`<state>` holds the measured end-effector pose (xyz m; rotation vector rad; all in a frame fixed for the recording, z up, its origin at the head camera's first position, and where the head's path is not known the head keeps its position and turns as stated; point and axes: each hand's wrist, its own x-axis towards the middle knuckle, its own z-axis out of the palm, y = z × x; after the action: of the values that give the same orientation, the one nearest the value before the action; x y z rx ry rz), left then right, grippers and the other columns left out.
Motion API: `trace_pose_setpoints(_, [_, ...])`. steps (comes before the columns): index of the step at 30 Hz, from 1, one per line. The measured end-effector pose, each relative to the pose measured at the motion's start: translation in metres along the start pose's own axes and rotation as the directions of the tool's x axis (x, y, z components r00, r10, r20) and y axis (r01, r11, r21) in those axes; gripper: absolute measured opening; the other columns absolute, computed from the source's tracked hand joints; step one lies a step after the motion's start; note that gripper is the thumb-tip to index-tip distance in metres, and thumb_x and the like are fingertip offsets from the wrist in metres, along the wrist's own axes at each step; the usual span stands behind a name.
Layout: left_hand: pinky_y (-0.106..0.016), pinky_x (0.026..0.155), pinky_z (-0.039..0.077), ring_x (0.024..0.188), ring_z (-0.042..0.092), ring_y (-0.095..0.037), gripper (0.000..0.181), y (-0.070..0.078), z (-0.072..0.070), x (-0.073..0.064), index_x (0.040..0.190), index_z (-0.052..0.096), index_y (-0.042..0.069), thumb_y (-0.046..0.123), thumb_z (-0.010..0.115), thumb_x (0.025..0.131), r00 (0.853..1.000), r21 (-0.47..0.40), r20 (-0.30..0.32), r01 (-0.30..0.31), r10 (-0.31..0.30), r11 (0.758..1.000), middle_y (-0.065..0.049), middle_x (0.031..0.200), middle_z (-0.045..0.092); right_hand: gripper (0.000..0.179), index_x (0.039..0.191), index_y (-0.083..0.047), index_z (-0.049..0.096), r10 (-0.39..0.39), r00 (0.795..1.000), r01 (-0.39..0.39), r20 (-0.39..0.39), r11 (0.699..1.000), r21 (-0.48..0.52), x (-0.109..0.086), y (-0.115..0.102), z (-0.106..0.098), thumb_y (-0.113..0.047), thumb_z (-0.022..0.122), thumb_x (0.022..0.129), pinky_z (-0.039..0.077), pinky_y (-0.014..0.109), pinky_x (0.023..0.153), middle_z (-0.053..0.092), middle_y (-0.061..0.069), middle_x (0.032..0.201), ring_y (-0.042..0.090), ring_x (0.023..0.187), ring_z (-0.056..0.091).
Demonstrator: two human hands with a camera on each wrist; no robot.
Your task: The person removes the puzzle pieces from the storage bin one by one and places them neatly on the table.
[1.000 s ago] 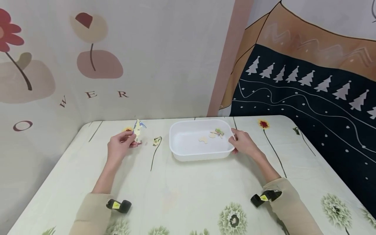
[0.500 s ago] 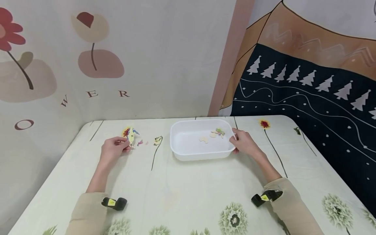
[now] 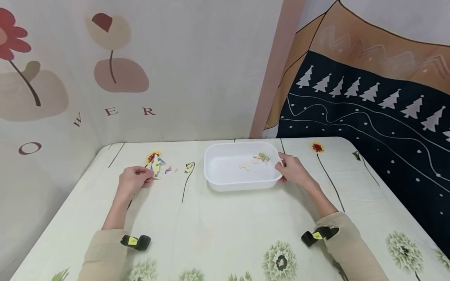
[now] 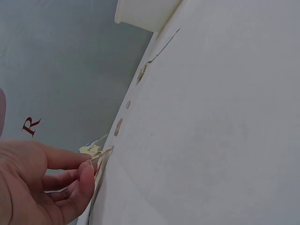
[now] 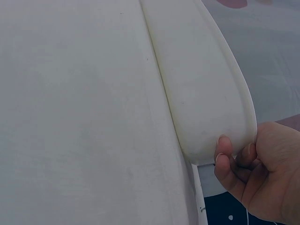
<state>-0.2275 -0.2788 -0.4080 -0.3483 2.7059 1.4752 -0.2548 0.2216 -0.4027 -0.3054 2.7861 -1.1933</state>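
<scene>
My left hand [image 3: 135, 180] pinches the lower end of a thin, flat cut-out piece [image 3: 156, 164], yellow with blue edges, at the table's far left. In the left wrist view the piece [image 4: 90, 149] sits between thumb and index finger, close over the cloth. A small pink-purple piece [image 3: 168, 169] and a smaller pale one [image 3: 176, 170] lie just right of it. My right hand [image 3: 292, 170] grips the right end of a white plastic tray [image 3: 221, 178]; in the right wrist view its fingers [image 5: 225, 164] curl against the outer wall.
Inside the tray lie a plain tan piece [image 3: 244, 166] and a small cluster of green and pink pieces [image 3: 262, 157]. A flower-printed cloth [image 3: 225, 222] covers the table. Printed curtains [image 3: 197, 78] hang right behind its far edge.
My left hand has moved left and lowered the yellow-and-blue piece toward the cloth, uncovering the small pink-purple piece. The right hand and tray stay in place.
</scene>
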Motion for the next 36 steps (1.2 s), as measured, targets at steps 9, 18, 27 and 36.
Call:
trace_pose_setpoints(9, [-0.020,0.061,0.056,0.064,0.065,-0.005,0.035,-0.007,0.000,0.005,0.120,0.060,-0.015,0.015,0.061,0.101,1.000,0.000,-0.018,0.004,-0.004,1.000,-0.007,0.082,0.070,0.058,0.148,0.017,0.031,-0.019,1.000,0.019,-0.001,1.000,-0.005,0.000,0.000,-0.001,-0.005,0.045,0.096,0.054,0.033,0.048,0.061,0.009,0.066,0.019,0.048,0.063])
trace_pose_setpoints(18, [-0.020,0.060,0.056,0.063,0.064,-0.005,0.035,-0.012,0.000,0.007,0.121,0.060,-0.014,0.014,0.061,0.101,0.999,0.000,-0.048,0.019,-0.019,1.000,-0.009,0.083,0.069,0.057,0.148,0.016,0.033,-0.012,1.000,0.012,-0.003,1.000,-0.012,0.000,0.000,-0.001,-0.004,0.045,0.096,0.053,0.033,0.048,0.061,0.009,0.066,0.019,0.048,0.063])
trace_pose_setpoints(27, [-0.018,0.063,0.055,0.071,0.063,-0.006,0.034,-0.011,-0.001,0.004,0.122,0.062,-0.011,0.016,0.058,0.101,0.997,0.007,-0.068,0.032,-0.031,0.999,-0.011,0.091,0.068,0.056,0.147,0.015,0.034,-0.008,1.000,0.008,-0.001,1.000,-0.012,-0.002,-0.003,-0.001,-0.004,0.045,0.096,0.053,0.032,0.048,0.061,0.010,0.066,0.019,0.048,0.063])
trace_pose_setpoints(36, [-0.019,0.065,0.053,0.081,0.062,-0.014,0.038,-0.007,-0.002,0.002,0.127,0.059,-0.008,0.020,0.056,0.102,0.998,0.045,-0.051,0.032,-0.029,0.998,-0.016,0.102,0.066,0.056,0.148,0.015,0.035,-0.006,1.000,0.006,0.002,1.000,-0.009,-0.002,-0.003,-0.001,-0.004,0.045,0.096,0.053,0.033,0.049,0.061,0.009,0.067,0.019,0.049,0.063])
